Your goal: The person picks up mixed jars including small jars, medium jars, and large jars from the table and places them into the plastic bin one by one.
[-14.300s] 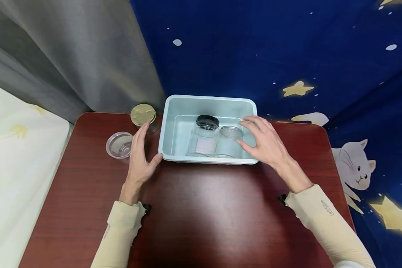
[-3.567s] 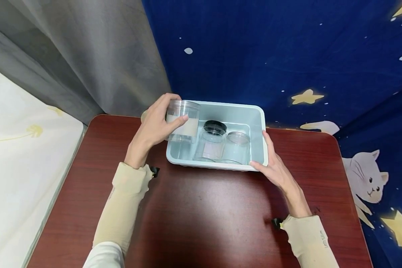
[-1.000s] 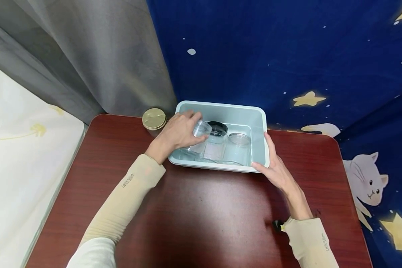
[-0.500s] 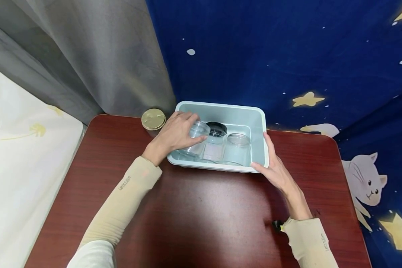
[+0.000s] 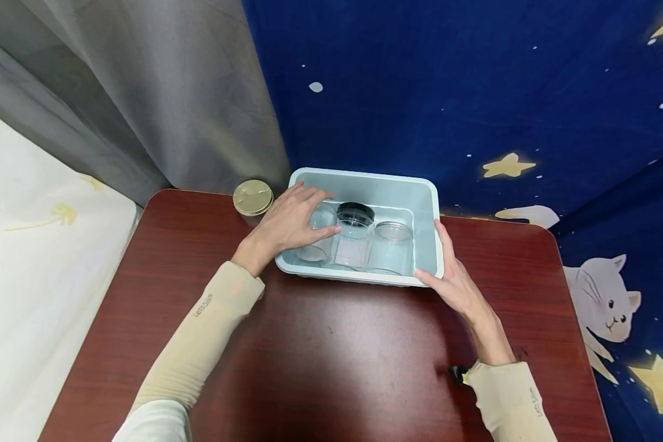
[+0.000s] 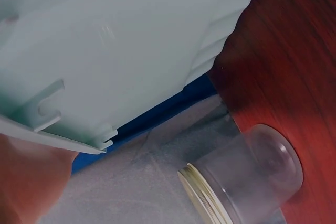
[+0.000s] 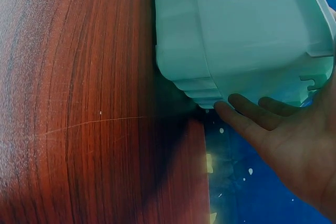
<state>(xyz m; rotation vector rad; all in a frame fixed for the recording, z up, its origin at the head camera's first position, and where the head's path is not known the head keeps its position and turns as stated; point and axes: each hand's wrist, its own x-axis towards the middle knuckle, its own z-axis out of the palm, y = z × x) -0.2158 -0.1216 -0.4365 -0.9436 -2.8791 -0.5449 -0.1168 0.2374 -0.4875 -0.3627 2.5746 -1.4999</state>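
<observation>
In the head view a pale blue plastic bin (image 5: 364, 176) stands at the back of the table. Inside it are three clear jars: a left one (image 5: 315, 252), a black-lidded one (image 5: 355, 242) in the middle and a right one (image 5: 391, 248). My left hand (image 5: 287, 221) reaches over the bin's left side, fingers and thumb spread about the top of the left jar, partly hiding it. My right hand (image 5: 457, 283) holds the bin's front right corner, thumb on the rim. In the right wrist view its fingers (image 7: 252, 111) lie along the bin's outer wall.
A gold-lidded jar (image 5: 253, 197) stands on the table left of the bin, close to my left hand. The dark red table (image 5: 331, 356) extends in front. Behind the bin hang a grey curtain (image 5: 210, 92) and a blue star-patterned curtain (image 5: 398, 80).
The left jar, earlier lifted in my left hand and then lowered tilted into the bin, now stands upright there; the left fingers have loosened from it. My right hand stays on the bin.
</observation>
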